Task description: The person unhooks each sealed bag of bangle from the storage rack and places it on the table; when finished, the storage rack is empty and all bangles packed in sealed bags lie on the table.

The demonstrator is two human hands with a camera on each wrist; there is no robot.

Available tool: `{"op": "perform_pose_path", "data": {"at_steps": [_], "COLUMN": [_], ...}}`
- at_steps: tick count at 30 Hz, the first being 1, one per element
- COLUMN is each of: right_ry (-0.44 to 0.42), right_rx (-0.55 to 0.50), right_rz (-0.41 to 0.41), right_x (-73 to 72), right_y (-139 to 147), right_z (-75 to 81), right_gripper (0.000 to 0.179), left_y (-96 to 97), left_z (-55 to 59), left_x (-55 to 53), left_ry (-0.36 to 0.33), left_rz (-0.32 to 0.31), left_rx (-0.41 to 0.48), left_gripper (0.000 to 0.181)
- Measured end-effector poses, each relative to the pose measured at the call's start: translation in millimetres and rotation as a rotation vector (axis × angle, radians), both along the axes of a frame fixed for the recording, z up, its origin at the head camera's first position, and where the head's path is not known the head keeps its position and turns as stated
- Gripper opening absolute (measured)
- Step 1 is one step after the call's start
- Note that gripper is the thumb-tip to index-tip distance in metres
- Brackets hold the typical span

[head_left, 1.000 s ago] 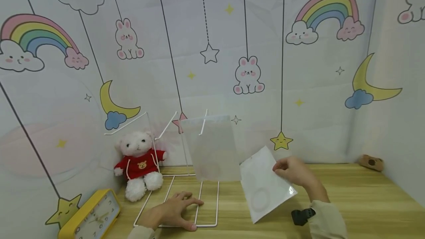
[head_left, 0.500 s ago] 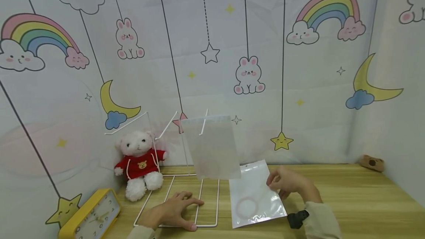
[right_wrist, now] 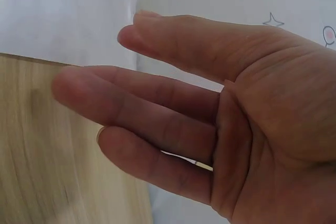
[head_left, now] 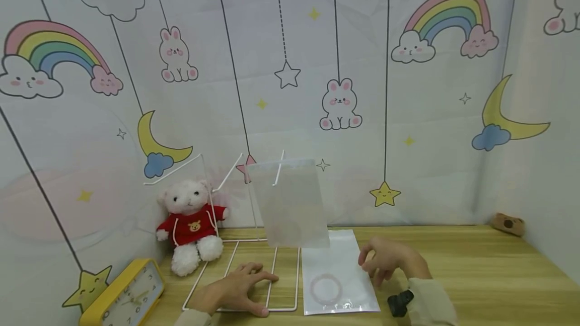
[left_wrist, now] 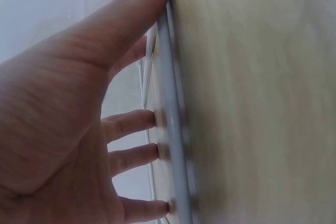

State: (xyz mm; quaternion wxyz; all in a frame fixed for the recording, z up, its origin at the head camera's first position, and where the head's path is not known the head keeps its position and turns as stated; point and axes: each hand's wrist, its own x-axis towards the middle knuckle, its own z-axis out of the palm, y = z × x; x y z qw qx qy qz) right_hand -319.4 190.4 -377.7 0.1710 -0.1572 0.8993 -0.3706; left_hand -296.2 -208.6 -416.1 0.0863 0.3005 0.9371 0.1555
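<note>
A white pouch (head_left: 344,273) with a faint pinkish ring shape near its lower end lies flat on the wooden table, right of a white wire rack. My right hand (head_left: 386,260) is at the pouch's right edge, its fingers loosely bent. In the right wrist view, thumb and index fingertips sit close together by the pouch edge, with no grip on it visible. My left hand (head_left: 237,288) rests spread on the wire base (head_left: 296,286) of the rack, thumb at the front bar (left_wrist: 176,129). A translucent bag (head_left: 292,205) hangs from the rack's right hook (head_left: 278,167).
Two more hooks of the rack, the left hook (head_left: 172,170) and middle hook (head_left: 228,172), stick out bare. A white teddy bear (head_left: 192,225) in red sits behind the rack. A yellow clock (head_left: 129,293) stands front left, a small brown plush (head_left: 508,224) back right.
My right hand has moved left and down with the pouch, which went from tilted and raised to flat beside the rack. The fingers have loosened from its edge. My left hand has stayed put.
</note>
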Motion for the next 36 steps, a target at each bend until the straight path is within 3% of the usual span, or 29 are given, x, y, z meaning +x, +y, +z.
{"op": "perform_pose_path", "data": {"at_steps": [6, 11, 23, 27, 32, 36], "right_ry": [0.025, 0.171, 0.5, 0.606, 0.738, 0.77], "right_rx": [-0.065, -0.136, -0.188, -0.174, -0.162, -0.162], "right_rz": [-0.015, 0.037, 0.134, 0.149, 0.14, 0.102], "right_x": [-0.3, -4.4, -14.1, -15.2, -14.3, -12.5], "right_y": [-0.5, -0.1, -15.3, -24.8, -39.4, -51.5], "right_z": [3.1, 7.9, 14.6, 15.6, 12.3, 8.3], "right_gripper": [0.014, 0.013, 0.013, 0.015, 0.02, 0.024], "left_y": [1.4, 2.1, 0.7, -4.9, -14.8, -19.6], "left_z": [1.9, 2.8, 0.0, -13.2, -39.1, -50.1], "left_x": [1.7, 1.4, -1.2, -13.1, -33.0, -40.5], "left_ry": [0.0, -0.008, -0.019, 0.003, 0.034, 0.044], "left_rz": [0.013, 0.016, 0.023, 0.002, -0.009, -0.002], "left_rx": [-0.02, -0.017, -0.019, -0.032, -0.018, 0.002], "left_gripper": [0.066, 0.066, 0.066, 0.069, 0.072, 0.072]}}
